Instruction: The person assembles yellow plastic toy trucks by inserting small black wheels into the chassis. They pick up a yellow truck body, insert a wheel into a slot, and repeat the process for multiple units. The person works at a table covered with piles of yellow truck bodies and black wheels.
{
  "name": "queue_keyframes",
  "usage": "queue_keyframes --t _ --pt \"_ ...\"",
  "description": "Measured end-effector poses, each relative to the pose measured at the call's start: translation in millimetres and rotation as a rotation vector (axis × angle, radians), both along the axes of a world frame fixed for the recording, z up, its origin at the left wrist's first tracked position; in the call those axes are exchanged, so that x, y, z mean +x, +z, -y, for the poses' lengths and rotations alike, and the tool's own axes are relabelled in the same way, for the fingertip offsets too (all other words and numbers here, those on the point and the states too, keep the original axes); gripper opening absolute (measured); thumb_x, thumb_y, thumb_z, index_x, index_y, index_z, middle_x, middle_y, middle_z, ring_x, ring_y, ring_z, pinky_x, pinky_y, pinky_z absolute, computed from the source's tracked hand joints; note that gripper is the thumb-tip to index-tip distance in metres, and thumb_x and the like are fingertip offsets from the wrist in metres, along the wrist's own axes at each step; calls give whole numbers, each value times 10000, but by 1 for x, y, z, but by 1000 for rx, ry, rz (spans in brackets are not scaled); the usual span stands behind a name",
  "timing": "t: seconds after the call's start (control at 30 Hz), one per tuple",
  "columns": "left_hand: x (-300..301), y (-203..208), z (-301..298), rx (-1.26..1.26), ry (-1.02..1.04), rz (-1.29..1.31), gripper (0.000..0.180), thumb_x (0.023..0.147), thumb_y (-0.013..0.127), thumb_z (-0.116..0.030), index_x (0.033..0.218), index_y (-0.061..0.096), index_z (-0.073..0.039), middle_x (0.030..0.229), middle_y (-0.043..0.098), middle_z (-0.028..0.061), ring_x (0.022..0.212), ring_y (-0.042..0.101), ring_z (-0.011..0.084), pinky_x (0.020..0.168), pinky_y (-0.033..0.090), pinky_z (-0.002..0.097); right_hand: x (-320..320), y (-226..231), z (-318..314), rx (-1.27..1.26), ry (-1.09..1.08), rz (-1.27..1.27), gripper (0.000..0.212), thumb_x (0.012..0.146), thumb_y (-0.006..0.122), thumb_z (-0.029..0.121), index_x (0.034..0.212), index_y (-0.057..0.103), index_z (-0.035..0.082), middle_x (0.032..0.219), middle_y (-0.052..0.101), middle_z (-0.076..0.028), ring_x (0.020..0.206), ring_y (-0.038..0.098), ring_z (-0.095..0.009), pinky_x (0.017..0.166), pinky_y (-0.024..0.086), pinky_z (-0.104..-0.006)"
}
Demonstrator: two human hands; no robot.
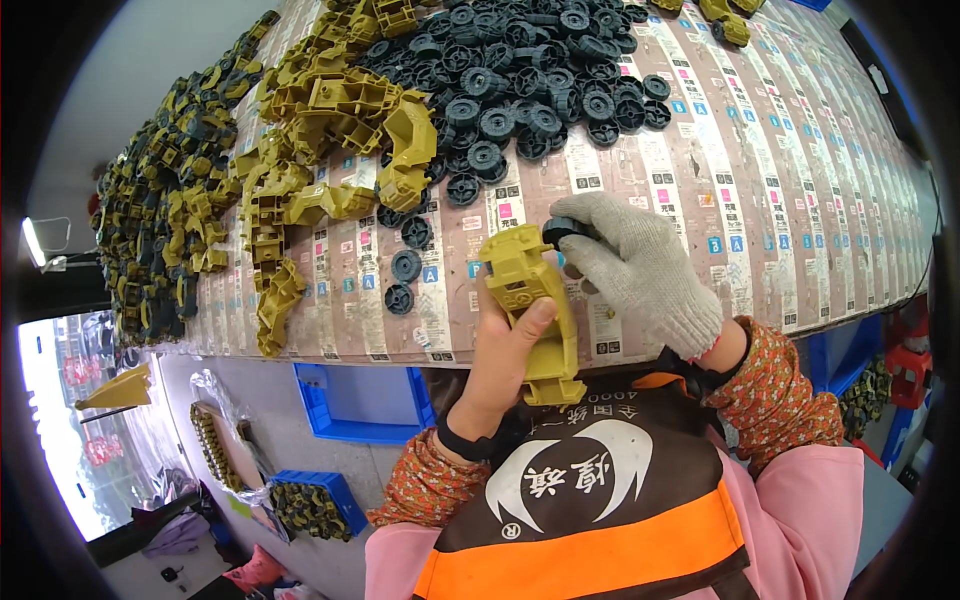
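My bare left hand (492, 362) grips an olive-yellow plastic toy vehicle body (553, 350), its thumb pressed on the near side. The body stands tilted lengthwise, above the table's front edge. On my right hand (640, 265) is a pale grey knit glove. Its thumb and fingers pinch a black toy wheel (566, 231) at the body's upper right end. Whether the wheel is seated on the body cannot be made out, as the gloved fingers cover part of it. A few loose wheels (406, 265) lie on the table left of the body.
Beyond my hands is a heap of black wheels (500, 85), with a heap of yellow vehicle bodies (345, 110) to its left. Farther left lie many bodies with wheels (165, 220). Below the table edge are a blue tray (313, 402) and a filled blue crate (345, 500).
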State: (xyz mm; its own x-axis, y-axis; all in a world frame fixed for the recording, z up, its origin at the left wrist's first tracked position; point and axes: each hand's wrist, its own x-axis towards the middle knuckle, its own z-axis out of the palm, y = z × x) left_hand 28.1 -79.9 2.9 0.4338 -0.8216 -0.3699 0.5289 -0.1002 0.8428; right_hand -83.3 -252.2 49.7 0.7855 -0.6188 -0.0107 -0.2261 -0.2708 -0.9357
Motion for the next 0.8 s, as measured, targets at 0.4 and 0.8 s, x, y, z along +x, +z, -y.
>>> queue_keyframes --t 0.4,0.8 --pt "-6 -4 5 -32 -31 456 846 1010 723 -99 1624 142 -61 1405 575 158 1266 618 245 1101 483 390 -10 -7 -24 -258 -28 -22 249 969 606 102 1180 684 -4 998 727 -269 926 720 -470 779 576 -505" --pt "1 12 6 34 -220 707 874 964 741 -41 1620 168 -113 1334 636 237 1220 679 365 1036 525 436 -13 7 0 -137 110 -39 296 812 585 74 1050 721 -37 889 706 -291 877 710 -485 771 574 -516"
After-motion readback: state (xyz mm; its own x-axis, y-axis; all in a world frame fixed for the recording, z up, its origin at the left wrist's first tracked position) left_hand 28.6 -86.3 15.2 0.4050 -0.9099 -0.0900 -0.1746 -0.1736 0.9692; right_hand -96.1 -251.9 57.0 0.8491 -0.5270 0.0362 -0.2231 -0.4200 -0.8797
